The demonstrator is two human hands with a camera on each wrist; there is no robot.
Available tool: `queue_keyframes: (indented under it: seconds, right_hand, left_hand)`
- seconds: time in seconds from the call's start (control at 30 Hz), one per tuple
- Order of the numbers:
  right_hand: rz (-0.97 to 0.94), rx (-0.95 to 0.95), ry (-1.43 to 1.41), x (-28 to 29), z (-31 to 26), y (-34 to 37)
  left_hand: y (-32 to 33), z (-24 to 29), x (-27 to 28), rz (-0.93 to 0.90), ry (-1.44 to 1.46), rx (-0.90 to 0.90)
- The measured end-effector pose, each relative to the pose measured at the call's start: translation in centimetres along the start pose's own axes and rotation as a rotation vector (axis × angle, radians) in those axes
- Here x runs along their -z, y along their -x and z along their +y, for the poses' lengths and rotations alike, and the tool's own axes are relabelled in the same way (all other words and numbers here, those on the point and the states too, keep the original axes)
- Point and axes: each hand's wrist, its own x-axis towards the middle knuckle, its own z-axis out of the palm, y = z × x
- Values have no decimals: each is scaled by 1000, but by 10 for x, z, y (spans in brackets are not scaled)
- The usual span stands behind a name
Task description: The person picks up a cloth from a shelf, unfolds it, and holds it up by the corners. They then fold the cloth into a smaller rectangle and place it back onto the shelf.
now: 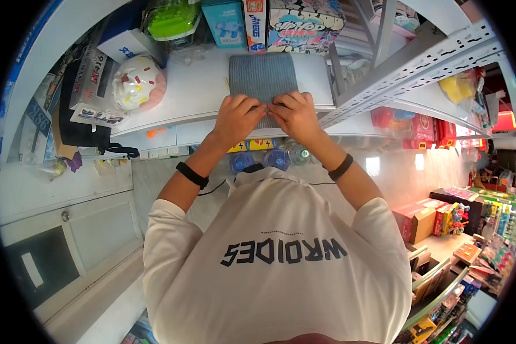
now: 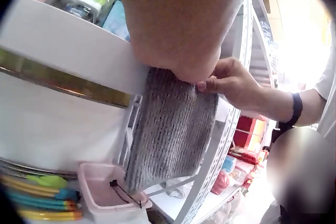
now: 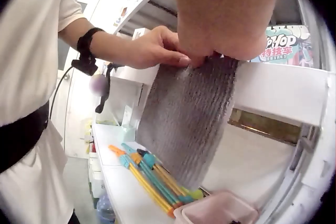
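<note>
A grey ribbed cloth lies partly on the white shelf, and the rest of it hangs down past the shelf's front edge, as both wrist views show. My left hand pinches it at that edge, fingers curled. Close beside it, my right hand pinches the same cloth, and the two thumbs nearly meet at its middle. In the left wrist view the hanging part of the cloth falls fairly flat below the hands. My left fingers are mostly hidden there behind the wrist.
Boxes, including a colourful one, and a green-lidded container line the shelf's back. A round decorated toy sits to the left. A perforated metal post stands right. Below are a pink basin and several coloured pump-like tubes.
</note>
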Motion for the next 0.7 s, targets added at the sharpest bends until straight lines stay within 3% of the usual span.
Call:
queue_keyframes:
  seconds: [0.13,0.43,0.5,0.7]
  right_hand:
    - [-8,38,22,-1,2,2]
    - [-42,26,-4,27,21,13]
    - [-40,38,-19,26,27,17]
    - [-15,45,-45,28,35,23]
  left_hand:
    - [0,-1,-3,41,-21,-53]
    - [25,-21,23,-66,-128,15]
    - [28,-29,19,11,-100,-39]
    - [31,-30,25,20,-167,-30]
